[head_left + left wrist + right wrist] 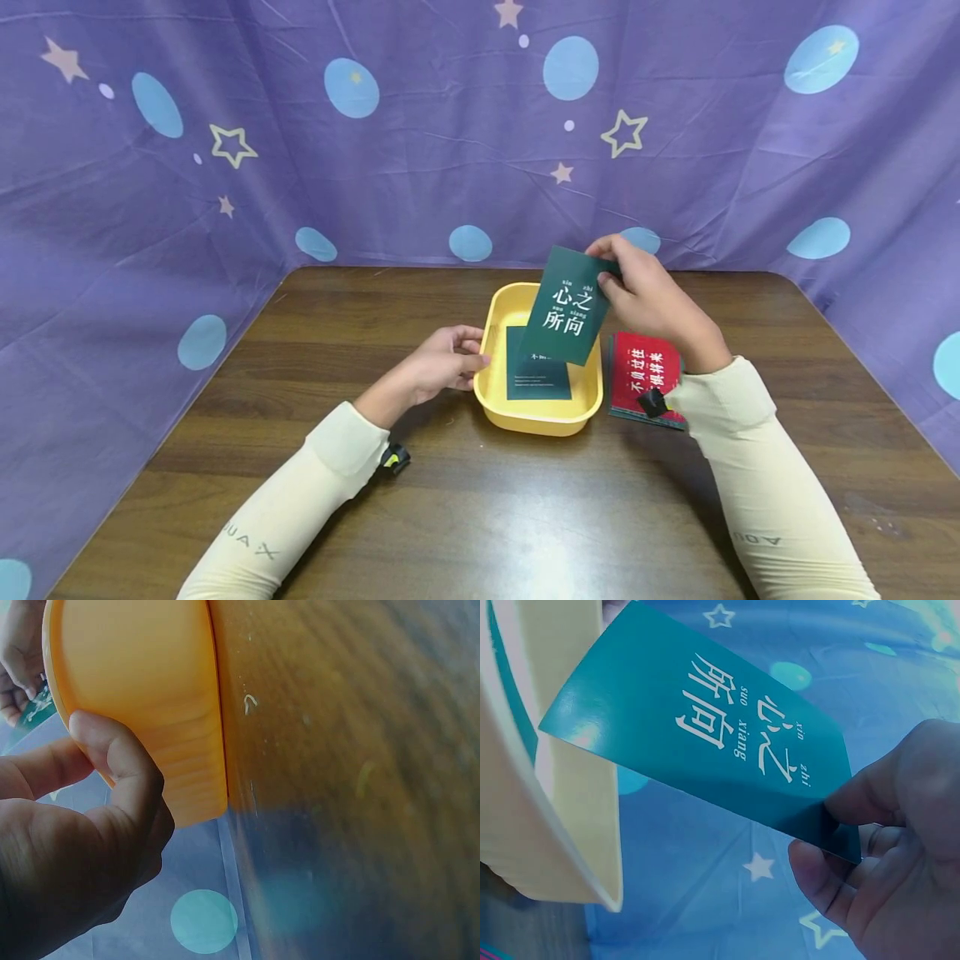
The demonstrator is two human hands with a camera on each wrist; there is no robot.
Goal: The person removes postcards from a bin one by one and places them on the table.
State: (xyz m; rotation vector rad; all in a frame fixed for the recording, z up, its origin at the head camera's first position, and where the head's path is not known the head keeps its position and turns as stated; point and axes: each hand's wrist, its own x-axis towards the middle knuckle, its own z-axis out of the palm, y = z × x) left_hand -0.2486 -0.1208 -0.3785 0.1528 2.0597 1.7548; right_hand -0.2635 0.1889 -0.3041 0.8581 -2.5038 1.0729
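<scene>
A dark green card (564,308) with white lettering is pinched at its upper right corner by my right hand (648,296), tilted over a yellow plastic bin (536,423). In the right wrist view the card (705,727) hangs between thumb and fingers, its far end by the bin's rim. My left hand (442,364) grips the bin's left rim, thumb on the outer wall in the left wrist view. Inside the bin lies another green card (538,385), partly covered by the held one. Right of the bin sits a stack of cards with a red one (630,375) on top, partly hidden by my right wrist.
The bin stands on a brown wooden table (480,508). Behind the table hangs a purple cloth (450,158) with stars and blue ovals. A black strap device (395,458) is on my left wrist, and a similar one (654,403) on my right.
</scene>
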